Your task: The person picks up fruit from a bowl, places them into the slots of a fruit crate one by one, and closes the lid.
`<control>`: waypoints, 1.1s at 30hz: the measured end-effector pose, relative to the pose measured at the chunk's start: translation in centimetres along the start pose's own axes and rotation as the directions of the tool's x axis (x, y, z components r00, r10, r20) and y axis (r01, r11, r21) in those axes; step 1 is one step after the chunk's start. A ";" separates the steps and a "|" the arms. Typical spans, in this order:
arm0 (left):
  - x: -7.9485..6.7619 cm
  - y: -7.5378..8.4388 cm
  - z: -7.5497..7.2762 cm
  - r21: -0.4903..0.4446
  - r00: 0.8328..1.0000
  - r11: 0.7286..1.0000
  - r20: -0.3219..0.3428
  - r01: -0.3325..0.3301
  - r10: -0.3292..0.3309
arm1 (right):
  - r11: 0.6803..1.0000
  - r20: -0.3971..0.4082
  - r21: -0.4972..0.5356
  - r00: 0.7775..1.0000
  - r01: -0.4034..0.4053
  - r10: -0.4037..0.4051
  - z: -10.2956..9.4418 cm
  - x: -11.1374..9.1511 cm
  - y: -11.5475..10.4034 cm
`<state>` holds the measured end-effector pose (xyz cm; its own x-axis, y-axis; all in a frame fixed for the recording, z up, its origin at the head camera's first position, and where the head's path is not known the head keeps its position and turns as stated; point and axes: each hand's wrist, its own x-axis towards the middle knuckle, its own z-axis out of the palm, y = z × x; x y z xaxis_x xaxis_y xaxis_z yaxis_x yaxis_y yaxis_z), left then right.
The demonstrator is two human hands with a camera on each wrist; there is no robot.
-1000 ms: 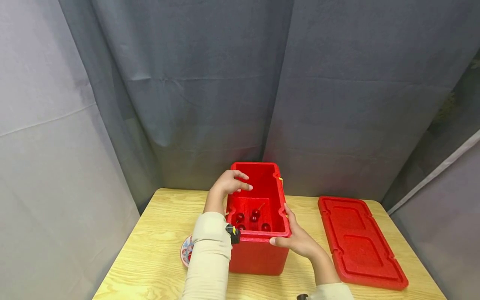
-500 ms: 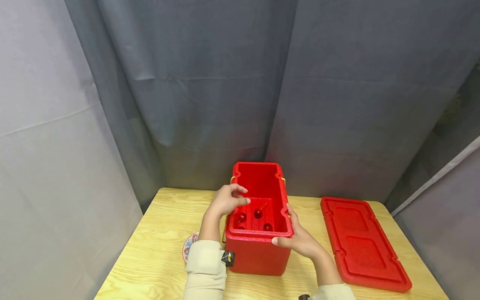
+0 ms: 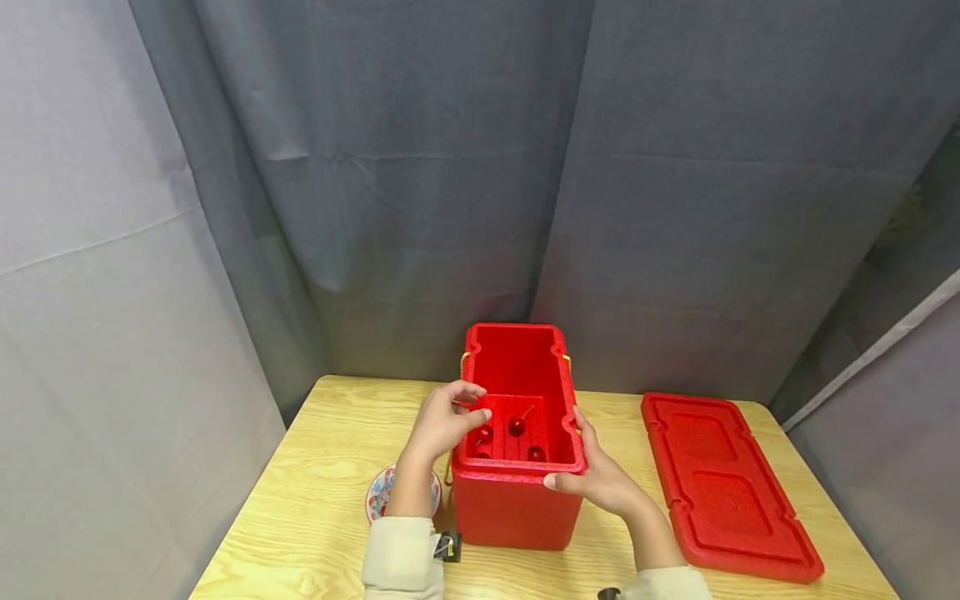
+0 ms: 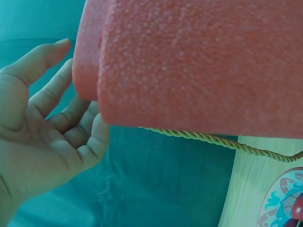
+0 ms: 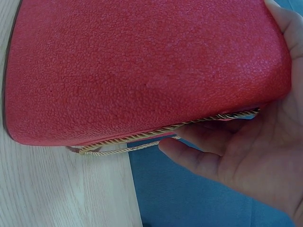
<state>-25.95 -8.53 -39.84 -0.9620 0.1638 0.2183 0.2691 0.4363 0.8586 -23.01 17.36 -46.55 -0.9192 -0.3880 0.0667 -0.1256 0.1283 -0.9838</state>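
Note:
A red foam box (image 3: pixel 517 510) stands uncovered on the table. Several dark red cherries (image 3: pixel 517 426) lie on its floor, one with its stem up. My left hand (image 3: pixel 442 421) hovers at the box's left rim, fingers loosely bent and holding nothing; in the left wrist view its fingertips (image 4: pixel 98 127) are close to the rim, and I cannot tell whether they touch. My right hand (image 3: pixel 603 479) grips the near right corner, thumb on the front and fingers along the side. A patterned plate (image 3: pixel 380 493) with red fruit is partly hidden behind my left forearm.
The red lid (image 3: pixel 727 492) lies flat on the wooden table (image 3: pixel 300 517), right of the box. A yellow cord (image 5: pixel 142 137) hangs on the box's side. Grey curtains (image 3: pixel 420 208) close off the back and sides.
My left hand has drawn back toward me and lower, from over the box's inside to its left rim. More of the plate shows. My right hand keeps its grip on the corner.

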 end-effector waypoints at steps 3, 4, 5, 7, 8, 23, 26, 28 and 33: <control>-0.6 -0.2 0.0 -0.007 1.000 1.000 -0.023 -0.001 0.001 | 1.000 0.001 0.003 1.000 -0.002 0.002 0.0 0.0 0.0; -0.8 -0.3 0.0 -0.007 1.000 1.000 -0.029 -0.005 0.005 | 1.000 -0.003 0.006 1.000 -0.003 0.003 0.0 0.1 0.0; -1.0 -0.4 0.0 -0.009 0.999 1.000 -0.035 -0.006 0.006 | 1.000 -0.005 0.008 1.000 -0.006 0.006 0.0 0.1 0.1; -1.4 -0.5 -0.1 -0.014 0.999 1.000 -0.045 -0.005 0.004 | 1.000 -0.011 0.013 1.000 -0.013 0.013 0.1 0.1 0.0; -1.7 -0.6 -0.1 -0.018 0.999 1.000 -0.050 -0.004 0.003 | 1.000 -0.016 0.016 1.000 -0.016 0.016 0.2 0.1 0.0; -4.8 -2.9 -0.6 -0.111 0.988 0.991 -0.123 0.076 -0.089 | 0.987 -0.098 -0.157 0.995 -0.041 0.026 0.7 -0.5 -2.9; -5.1 -3.6 -0.6 -0.113 0.988 0.991 -0.129 0.072 -0.087 | 0.990 -0.098 -0.134 0.994 -0.051 0.038 0.7 -0.4 -2.4; -5.4 -4.1 -0.7 -0.112 0.987 0.991 -0.131 0.073 -0.088 | 0.992 -0.095 -0.112 0.995 -0.051 0.040 0.5 -0.2 -1.4; -6.2 -5.7 -0.8 -0.091 0.985 0.992 -0.134 0.093 -0.105 | 0.996 -0.079 -0.077 0.996 -0.039 0.033 0.5 -0.3 -0.8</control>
<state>-21.58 -12.78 -45.73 -0.9823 -0.0028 0.1874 0.1733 0.3674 0.9138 -22.50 16.92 -45.85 -0.9494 -0.3103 0.0476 -0.1182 0.2130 -0.9699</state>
